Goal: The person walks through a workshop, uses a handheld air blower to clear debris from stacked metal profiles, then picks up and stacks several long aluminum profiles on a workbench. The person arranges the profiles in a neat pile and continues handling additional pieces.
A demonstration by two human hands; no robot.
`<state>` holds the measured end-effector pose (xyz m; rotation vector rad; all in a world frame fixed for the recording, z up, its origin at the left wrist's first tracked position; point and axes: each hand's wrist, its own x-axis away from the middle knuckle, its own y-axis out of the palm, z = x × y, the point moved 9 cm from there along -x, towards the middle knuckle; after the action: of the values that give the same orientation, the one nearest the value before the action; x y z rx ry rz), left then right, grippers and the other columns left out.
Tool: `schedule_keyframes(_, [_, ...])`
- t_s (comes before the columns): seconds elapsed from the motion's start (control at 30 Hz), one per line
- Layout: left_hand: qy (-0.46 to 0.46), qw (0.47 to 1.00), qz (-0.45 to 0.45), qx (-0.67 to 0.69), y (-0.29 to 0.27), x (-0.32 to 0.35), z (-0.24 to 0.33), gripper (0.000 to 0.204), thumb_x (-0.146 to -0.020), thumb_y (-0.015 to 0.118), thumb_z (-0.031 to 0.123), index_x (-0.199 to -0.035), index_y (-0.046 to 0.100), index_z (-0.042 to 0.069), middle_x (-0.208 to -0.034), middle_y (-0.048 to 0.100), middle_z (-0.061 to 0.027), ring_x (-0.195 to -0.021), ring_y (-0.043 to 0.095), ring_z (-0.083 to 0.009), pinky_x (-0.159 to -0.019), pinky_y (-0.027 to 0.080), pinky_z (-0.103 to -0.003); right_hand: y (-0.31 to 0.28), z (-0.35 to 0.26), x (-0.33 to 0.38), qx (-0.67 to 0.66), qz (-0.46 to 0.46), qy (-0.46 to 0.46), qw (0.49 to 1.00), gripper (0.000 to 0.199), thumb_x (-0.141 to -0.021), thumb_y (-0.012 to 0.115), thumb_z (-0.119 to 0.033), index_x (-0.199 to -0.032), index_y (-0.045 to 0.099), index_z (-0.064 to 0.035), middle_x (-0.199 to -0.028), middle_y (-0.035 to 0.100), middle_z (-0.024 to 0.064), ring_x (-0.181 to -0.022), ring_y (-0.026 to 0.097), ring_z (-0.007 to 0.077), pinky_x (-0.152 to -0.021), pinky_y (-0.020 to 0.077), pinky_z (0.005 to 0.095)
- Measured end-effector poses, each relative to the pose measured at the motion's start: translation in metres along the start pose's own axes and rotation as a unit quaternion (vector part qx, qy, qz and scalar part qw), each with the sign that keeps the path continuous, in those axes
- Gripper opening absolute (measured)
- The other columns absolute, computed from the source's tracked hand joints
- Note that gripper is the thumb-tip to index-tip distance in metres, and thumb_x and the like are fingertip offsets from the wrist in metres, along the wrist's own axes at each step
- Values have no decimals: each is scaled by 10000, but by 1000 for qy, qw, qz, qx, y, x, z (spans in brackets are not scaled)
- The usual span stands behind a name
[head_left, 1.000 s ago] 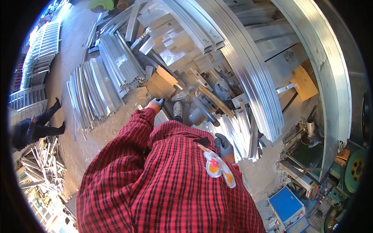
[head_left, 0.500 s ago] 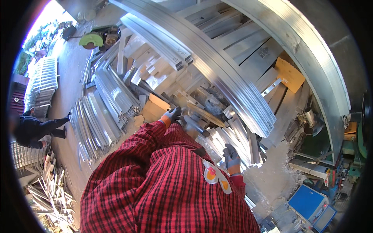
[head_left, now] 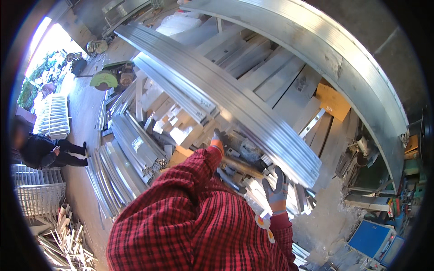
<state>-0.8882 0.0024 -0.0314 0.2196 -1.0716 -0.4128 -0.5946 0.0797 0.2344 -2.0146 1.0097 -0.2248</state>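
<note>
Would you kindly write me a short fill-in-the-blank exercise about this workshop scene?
The left hand and right hand each wear a ____.
In the picture, the long metal profiles slant downward toward the ____.
The checked shirt is black and ____.

Missing words: glove; right; red.

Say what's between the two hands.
In the head view, a brown bar and crumpled plastic lie between the left hand and the right hand.

Red-black checked shirt [head_left: 158,221]; grey-orange gloves [head_left: 275,192]; silver profiles [head_left: 235,97].
</note>
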Motion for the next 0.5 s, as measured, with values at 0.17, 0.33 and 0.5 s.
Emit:
schedule_keyframes(0.17, [-20,991,47,122,-3,-72,-7,643,-901,330,658,-1284,550,191,-1182,611,-69,-945,561,-278,-751,439,-461,54,-34,-118,84,-81,-35,993,933,-713,788,-393,-1476,340,-98,-1414,410,172,-1289,371,380,-1088,274,492])
schedule_keyframes(0.33, [1,995,20,98,52,-65,15,602,-970,242,516,-1397,467,155,-1370,545,-64,-1173,563,-234,-935,428,-427,132,-24,-194,250,-194,-41,948,1171,-636,814,-489,-1545,158,-150,-1548,220,174,-1399,239,401,-1136,188,530])
schedule_keyframes(0.5, [198,972,-102,-71,62,-82,44,413,-986,341,244,-1311,574,139,-1300,603,-36,-1172,570,-201,-920,465,-316,180,-43,-228,314,-251,-66,913,1196,-669,761,-576,-1548,86,-126,-1538,243,205,-1398,248,410,-1147,198,513])
